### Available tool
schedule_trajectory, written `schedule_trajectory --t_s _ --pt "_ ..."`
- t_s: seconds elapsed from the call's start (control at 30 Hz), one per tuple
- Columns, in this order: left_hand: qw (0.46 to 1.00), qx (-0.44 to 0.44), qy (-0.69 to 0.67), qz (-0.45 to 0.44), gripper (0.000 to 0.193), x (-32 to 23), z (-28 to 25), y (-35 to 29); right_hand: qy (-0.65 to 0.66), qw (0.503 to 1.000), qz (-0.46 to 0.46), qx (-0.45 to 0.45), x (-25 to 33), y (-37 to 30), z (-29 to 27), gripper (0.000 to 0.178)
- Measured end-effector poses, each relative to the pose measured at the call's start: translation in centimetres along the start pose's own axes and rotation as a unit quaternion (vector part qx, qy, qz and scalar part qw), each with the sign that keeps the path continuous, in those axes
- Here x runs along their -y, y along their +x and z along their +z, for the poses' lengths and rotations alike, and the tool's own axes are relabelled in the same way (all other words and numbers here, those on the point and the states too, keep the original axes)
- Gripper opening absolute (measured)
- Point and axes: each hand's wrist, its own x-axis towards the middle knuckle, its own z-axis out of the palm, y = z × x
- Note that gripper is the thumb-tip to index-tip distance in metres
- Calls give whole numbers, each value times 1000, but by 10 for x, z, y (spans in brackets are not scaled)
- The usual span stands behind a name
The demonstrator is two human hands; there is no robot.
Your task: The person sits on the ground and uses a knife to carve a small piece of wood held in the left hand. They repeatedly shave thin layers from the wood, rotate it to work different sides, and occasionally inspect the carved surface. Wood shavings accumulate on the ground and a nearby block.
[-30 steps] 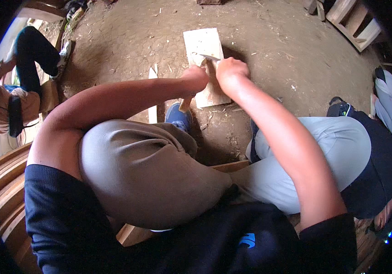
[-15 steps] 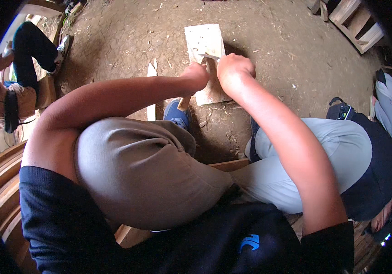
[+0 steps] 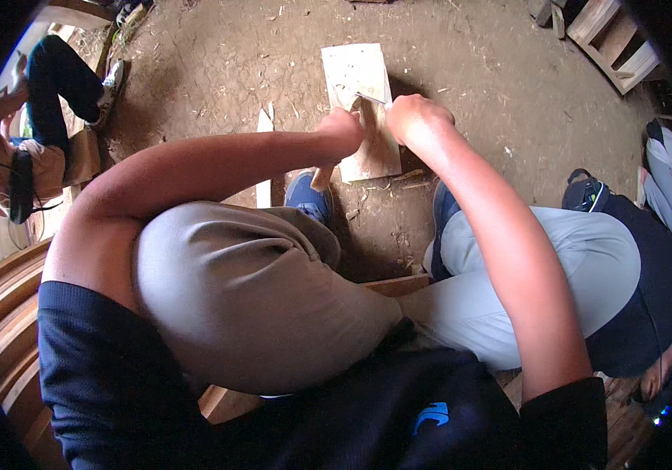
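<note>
My left hand (image 3: pixel 341 131) is closed around a piece of wood (image 3: pixel 322 178), whose lower end sticks out below the fist above my blue shoe. Its upper end is near the board and partly hidden by my hand. My right hand (image 3: pixel 419 117) grips a knife (image 3: pixel 372 98), the handle hidden in the fist and the thin blade pointing left towards the top of the wood. Beneath both hands a pale wooden board (image 3: pixel 381 160) lies on the dirt floor, with small shavings on it.
A pale strip of wood (image 3: pixel 264 160) lies left of the board. Chips are scattered over the ground (image 3: pixel 477 86). Another person's leg (image 3: pixel 69 82) is at the far left. Slatted wooden frames (image 3: pixel 610 39) stand at the upper right, and a black bag (image 3: pixel 586 188) is beside my right knee.
My right hand has moved slightly to the right with the knife, and the blade's angle has changed. My left hand still holds the wood in nearly the same place.
</note>
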Motion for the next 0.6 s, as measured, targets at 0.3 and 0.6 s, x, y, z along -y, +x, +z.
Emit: schedule_trajectory --t_s 0.3,0.6 --pt "999 -30 -12 -27 50 1 4 -6 -60 998 15 0 15 -6 5 24" --pt "999 38 17 13 46 8 -2 9 -75 997 10 -5 17 27 19 25"
